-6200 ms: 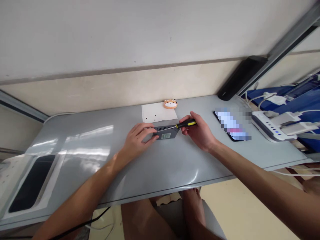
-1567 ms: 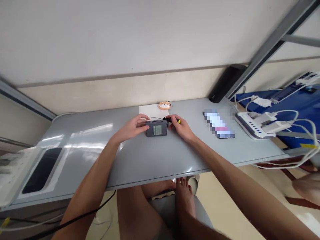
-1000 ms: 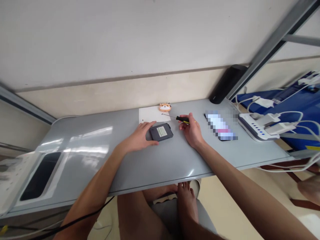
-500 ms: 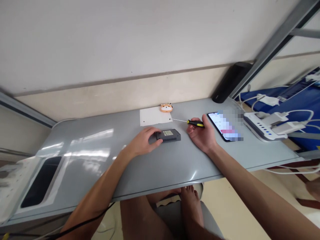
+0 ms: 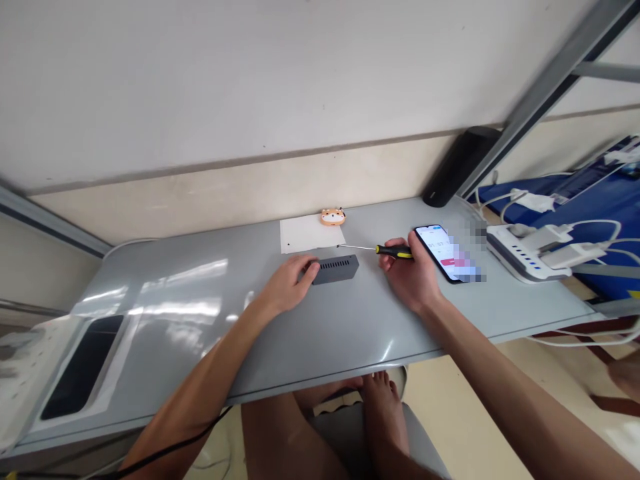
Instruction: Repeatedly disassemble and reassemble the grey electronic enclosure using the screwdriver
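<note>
A small dark grey box [image 5: 334, 269] with a vented side stands on its edge on the grey table [image 5: 280, 327]. My left hand [image 5: 290, 288] grips its left end, fingers wrapped round it. My right hand [image 5: 410, 273] is closed on a screwdriver [image 5: 380, 250] with a black and yellow handle. Its thin shaft points left, and the tip hovers just above the box's right end, near the white sheet of paper [image 5: 310, 235].
An orange animal-shaped trinket [image 5: 333, 217] sits at the paper's far corner. A lit phone [image 5: 443, 250] lies right of my right hand. Further right are a white power strip [image 5: 525, 253] with cables and a black cylinder [image 5: 457, 167] leaning by the wall.
The box went from lying flat with its label up to standing on its edge. My right hand drew the screwdriver off to the right, then brought its tip back toward the box.
</note>
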